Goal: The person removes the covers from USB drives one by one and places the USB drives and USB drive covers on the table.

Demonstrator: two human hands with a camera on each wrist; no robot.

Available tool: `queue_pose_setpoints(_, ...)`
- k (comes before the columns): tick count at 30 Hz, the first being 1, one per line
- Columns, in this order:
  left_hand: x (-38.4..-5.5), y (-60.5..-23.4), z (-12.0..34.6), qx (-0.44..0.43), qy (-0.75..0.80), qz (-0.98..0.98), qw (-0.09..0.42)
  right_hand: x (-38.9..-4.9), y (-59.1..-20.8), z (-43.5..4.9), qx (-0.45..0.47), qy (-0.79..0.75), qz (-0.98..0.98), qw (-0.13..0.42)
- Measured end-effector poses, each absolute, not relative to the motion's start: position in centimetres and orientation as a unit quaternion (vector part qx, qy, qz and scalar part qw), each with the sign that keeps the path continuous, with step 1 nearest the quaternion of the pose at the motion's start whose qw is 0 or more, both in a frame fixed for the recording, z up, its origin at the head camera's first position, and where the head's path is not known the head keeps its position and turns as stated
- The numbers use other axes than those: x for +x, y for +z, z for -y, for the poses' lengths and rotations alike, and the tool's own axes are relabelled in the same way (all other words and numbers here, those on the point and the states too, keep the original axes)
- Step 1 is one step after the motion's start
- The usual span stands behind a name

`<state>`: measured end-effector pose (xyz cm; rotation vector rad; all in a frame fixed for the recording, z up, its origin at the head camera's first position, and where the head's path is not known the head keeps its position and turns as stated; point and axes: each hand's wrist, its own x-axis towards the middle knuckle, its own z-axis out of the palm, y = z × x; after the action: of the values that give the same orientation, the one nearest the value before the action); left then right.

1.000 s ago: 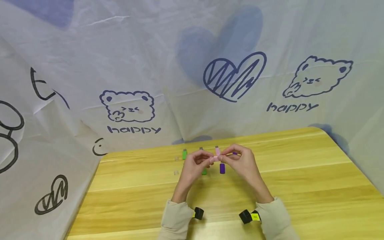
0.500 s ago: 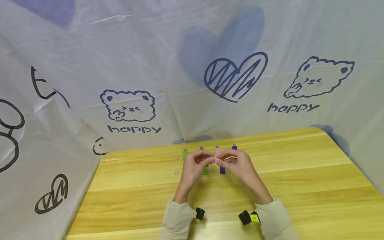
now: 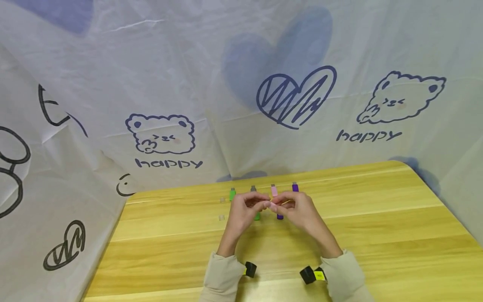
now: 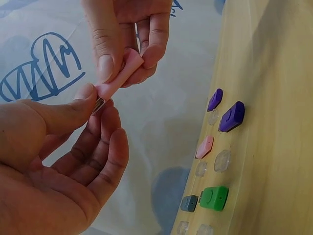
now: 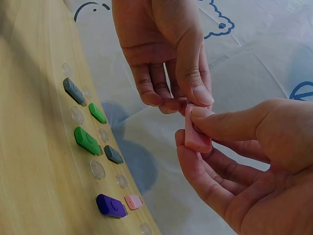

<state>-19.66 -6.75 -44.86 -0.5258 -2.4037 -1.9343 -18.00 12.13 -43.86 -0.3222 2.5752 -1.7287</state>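
Both hands meet above the table around a pink USB flash drive. My right hand pinches its pink body between thumb and fingers. At the other end my left hand pinches the drive's metal plug; the left fingertips partly hide it. Behind the hands stand a green USB drive, a grey one, a second pink one and a purple one. Nearer, another green drive and another purple drive are partly covered by the hands.
Clear plastic pieces lie at the left of the rows, and more sit between the drives. Another grey drive shows in the right wrist view. A printed white cloth hangs behind the wooden table.
My right hand has moved slightly left and toward me, uncovering the far purple drive. The hands have come closer together, hiding more of the held pink drive in the head view.
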Motion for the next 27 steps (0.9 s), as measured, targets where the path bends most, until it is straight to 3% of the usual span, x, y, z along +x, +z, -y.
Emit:
queue_pose_setpoints(21, -19.6, -44.7, 6.4, -0.172, -0.607, 0.776, -0.024, -17.4, -43.1, -13.1, -0.096, -0.552, -0.827, 0.048)
queue_pose_setpoints(27, -20.0, -44.2, 9.4, -0.126, -0.603, 0.786, 0.040, -17.5, -43.3, -13.2, -0.078, -0.534, -0.840, 0.063)
